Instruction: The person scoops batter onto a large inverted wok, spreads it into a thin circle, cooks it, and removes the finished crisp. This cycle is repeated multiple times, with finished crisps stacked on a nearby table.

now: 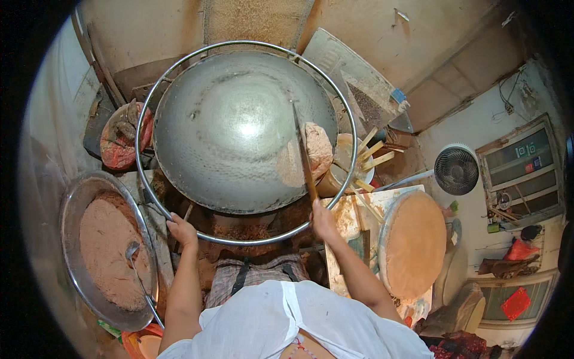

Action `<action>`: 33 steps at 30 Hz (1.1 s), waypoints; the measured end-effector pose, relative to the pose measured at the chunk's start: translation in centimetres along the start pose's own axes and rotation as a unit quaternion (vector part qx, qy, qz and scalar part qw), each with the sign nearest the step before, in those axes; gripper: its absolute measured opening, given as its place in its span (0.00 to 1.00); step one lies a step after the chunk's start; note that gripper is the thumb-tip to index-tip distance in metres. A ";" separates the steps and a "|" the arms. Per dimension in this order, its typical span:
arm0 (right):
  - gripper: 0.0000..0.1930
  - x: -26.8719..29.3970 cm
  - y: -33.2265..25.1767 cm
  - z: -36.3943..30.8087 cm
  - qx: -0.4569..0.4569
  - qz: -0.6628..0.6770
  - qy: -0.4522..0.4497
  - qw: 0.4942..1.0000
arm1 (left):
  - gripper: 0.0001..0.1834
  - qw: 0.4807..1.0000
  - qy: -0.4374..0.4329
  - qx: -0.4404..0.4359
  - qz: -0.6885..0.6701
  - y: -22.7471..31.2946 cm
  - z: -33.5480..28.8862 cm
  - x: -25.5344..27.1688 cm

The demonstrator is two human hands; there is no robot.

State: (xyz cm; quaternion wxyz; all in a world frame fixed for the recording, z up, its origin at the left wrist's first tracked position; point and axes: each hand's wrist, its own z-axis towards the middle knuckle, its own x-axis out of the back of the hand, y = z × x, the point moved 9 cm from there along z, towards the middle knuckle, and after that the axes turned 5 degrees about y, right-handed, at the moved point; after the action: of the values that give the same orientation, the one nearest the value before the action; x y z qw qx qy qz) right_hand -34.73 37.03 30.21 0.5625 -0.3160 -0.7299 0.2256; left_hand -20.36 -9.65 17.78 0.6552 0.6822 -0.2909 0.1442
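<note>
A large round grey metal pan (227, 131) lies in front of me, ringed by a shiny metal hoop (239, 242). My left hand (183, 231) is closed on the hoop's near left part. In my right hand (323, 221) is the wooden handle of a long, narrow scraper (305, 158), its dark blade reaching up across the pan's right side. Against the blade's right edge rests a heap of pinkish-brown, dough-like material (318, 146). To the blade's left, a thin patch of the same colour (290, 169) coats the metal.
A metal basin (67, 239) of brown powder with a ladle (133, 254) stands at left. A red bag (116, 146) sits beyond it. At right are a container with wooden sticks (373, 163), a round tan-topped tray (415, 242) and a fan (456, 169). A board (335, 57) leans behind.
</note>
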 end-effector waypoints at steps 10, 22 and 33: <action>0.27 1.4 -0.2 2.9 0.038 -0.028 -0.020 0.999 | 0.31 0.994 0.018 -0.101 0.036 1.8 7.2 1.0; 0.23 -1.7 1.1 -2.0 0.180 -0.103 -0.055 0.977 | 0.19 0.972 -0.089 0.112 -0.184 -0.1 -5.5 -1.8; 0.12 -3.0 -1.7 -2.2 0.301 -0.111 -0.062 0.945 | 0.23 0.980 0.033 -0.175 -0.087 -3.3 7.9 0.7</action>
State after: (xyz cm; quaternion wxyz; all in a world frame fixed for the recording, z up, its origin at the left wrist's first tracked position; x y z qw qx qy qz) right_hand -32.46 33.68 29.89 0.6064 -0.0343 -0.6918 0.3905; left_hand -19.33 -17.65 14.72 0.7839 0.5741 -0.2296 0.0559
